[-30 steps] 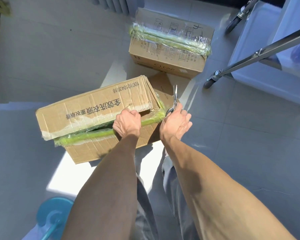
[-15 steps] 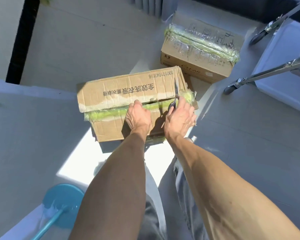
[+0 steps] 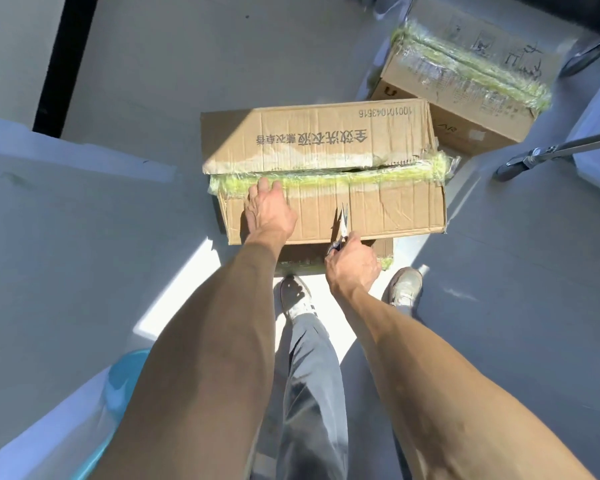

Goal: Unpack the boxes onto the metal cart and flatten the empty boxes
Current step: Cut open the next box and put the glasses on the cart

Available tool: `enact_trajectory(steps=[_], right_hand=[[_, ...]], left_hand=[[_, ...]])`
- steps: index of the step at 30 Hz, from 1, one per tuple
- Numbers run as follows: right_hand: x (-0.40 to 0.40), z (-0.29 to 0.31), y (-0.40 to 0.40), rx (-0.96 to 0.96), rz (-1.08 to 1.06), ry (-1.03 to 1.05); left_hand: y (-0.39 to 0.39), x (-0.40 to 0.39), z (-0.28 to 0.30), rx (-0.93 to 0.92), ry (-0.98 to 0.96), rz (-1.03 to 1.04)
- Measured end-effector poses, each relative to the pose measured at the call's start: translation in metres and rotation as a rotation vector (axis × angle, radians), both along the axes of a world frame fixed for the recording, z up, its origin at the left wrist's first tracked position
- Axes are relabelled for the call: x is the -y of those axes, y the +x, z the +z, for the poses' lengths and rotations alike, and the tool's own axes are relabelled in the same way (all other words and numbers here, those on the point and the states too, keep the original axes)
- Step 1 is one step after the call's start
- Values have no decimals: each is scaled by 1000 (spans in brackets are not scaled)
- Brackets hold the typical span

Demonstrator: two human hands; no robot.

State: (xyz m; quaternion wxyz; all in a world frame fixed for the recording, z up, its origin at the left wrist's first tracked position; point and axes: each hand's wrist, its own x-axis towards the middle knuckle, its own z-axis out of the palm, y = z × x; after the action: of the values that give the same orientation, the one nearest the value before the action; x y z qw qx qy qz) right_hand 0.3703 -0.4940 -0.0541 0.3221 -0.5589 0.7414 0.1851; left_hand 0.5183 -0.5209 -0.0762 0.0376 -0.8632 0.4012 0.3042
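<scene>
Floor [image 3: 146, 98] of pale grey tile carries everything we work on, with a cart leg [image 3: 555, 152] of bright metal slanting in at the right edge. Directly ahead of our feet sits the near box [image 3: 343, 140], its long axis running left to right across our stance, and its seam of green tape [image 3: 326, 180] follows that same axis along the middle of the lid. Beyond it, to the right and partly tucked behind its far corner, lies the second box [image 3: 465, 74], wrapped in the same green tape and not yet cut.

Our left hand [image 3: 269, 211] lies flat on the near flap, fingers straight and reaching the tape at its left end. Our right hand [image 3: 352, 266] is curled round the scissors [image 3: 342, 221], tip pointing away from us over the front flap, short of the seam. We judge the right hand must carry the blades forward to the tape, then travel sideways along it.

Upside down to us, the far flap reads 1001010043516 above a line of Chinese characters.
</scene>
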Motion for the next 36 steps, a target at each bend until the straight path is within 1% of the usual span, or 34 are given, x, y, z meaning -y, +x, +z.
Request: enact_trajectory(steps=[3, 5, 9, 12, 16, 20, 22, 25, 28, 30, 33, 36], right_hand=[[3, -4, 6, -27, -12, -5], [7, -6, 9, -38, -35, -31], [16, -4, 15, -49, -151, -138], [25, -3, 22, -23, -193, -209], [41, 2, 34, 44, -201, -243], [51, 4, 46, 114, -141, -251], [50, 4, 50, 124, -121, -266], [46, 4, 51, 144, -99, -294], [45, 5, 51, 152, -43, -286], [46, 8, 52, 157, -21, -267], [49, 12, 54, 137, -16, -174], [49, 18, 55, 101, 10, -67]], left_hand=[[15, 14, -4, -38, 62, -24], [22, 21, -4, -32, 94, -50], [23, 25, 3, 64, 172, -166], [16, 20, 7, 60, 220, -115], [8, 8, 10, 75, 246, -89], [-2, -4, 12, 84, 273, -80], [-7, -8, 11, 52, 253, -43], [-5, -11, 13, -40, 278, 1], [0, -14, 16, -105, 286, 33], [-1, -17, 18, -113, 271, 46], [-6, -23, 30, -63, 212, 26], [-8, -34, 42, -15, 162, 75]])
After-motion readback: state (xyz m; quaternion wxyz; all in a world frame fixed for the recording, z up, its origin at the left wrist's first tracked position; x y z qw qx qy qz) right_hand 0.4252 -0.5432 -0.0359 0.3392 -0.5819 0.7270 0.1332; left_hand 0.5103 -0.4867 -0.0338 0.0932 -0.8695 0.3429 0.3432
